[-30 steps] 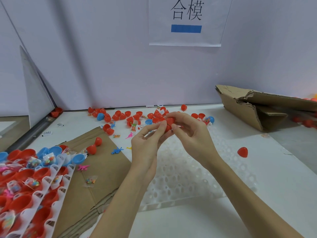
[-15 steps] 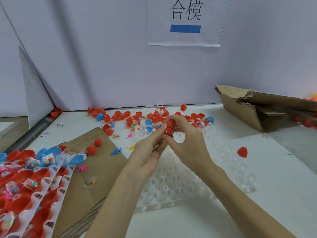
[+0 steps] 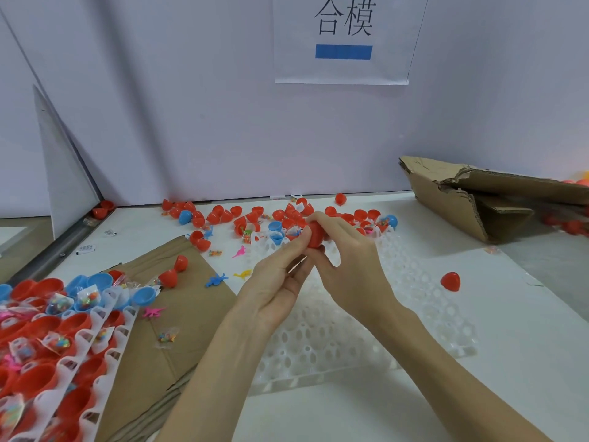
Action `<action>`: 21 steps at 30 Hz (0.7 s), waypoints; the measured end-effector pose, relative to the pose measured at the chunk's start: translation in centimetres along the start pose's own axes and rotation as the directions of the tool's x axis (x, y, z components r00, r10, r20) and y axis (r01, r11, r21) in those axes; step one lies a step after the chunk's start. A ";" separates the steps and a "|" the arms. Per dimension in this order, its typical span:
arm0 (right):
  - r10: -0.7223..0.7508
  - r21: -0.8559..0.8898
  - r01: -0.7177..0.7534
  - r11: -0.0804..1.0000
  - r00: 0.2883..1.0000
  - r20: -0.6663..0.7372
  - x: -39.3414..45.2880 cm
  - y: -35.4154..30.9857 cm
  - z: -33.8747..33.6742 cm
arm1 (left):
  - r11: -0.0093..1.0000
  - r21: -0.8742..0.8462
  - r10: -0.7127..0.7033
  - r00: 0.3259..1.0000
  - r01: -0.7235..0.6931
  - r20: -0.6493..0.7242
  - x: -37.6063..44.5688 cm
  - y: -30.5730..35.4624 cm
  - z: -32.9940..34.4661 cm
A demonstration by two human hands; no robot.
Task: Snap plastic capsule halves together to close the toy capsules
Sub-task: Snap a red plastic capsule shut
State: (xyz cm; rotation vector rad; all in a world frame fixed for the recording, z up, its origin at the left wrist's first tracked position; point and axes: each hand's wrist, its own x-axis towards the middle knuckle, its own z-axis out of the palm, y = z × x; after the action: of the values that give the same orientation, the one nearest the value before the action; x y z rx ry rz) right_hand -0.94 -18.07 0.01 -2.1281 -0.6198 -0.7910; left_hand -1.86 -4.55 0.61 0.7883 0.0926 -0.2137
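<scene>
From the head camera, both hands have come down a little and closer to the person since a second ago, and the left hand (image 3: 277,279) has slid lower under the right hand (image 3: 347,266). The red capsule (image 3: 315,234) now shows more between the fingers, so the two halves look pushed together, or almost. I cannot see the seam, so I cannot tell if it has clicked.

The right hand pinches the capsule with its thumb and fingers curled round it. The left hand's fingertips press on it from below and the left side.

The capsule is round, shiny and red, and the fingers hide part of it. It is held up in the air over the far edge of the white holey tray (image 3: 366,339), near the pile of loose halves (image 3: 242,215) along the back edge of the tabletop.
</scene>
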 end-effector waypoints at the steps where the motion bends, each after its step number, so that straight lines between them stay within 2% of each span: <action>1: 0.000 -0.006 0.000 1.000 1.000 0.001 0.0 0.0 0.0 | 1.000 0.006 0.015 1.000 -0.015 0.000 0.0 -0.1 0.0; 9: -0.024 -0.159 0.026 0.987 1.000 0.013 0.0 -0.2 0.0 | 0.990 0.093 0.109 0.993 -0.105 -0.037 -0.2 -0.4 0.2; 16: -0.016 -0.200 0.032 0.979 0.997 0.080 0.2 0.4 -0.5 | 0.906 0.346 0.269 0.963 -0.243 -0.028 -0.8 -0.4 0.5; 21: -0.010 -0.160 0.003 0.987 0.999 -0.043 0.4 0.9 -0.4 | 0.867 0.391 0.319 0.947 -0.307 0.037 -0.8 -0.1 0.8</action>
State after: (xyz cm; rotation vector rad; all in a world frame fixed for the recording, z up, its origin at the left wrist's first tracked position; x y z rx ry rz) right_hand -0.25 -18.81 0.07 -2.2479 -0.5568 -0.9161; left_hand -2.71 -5.04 1.21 1.1953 -0.0551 0.0951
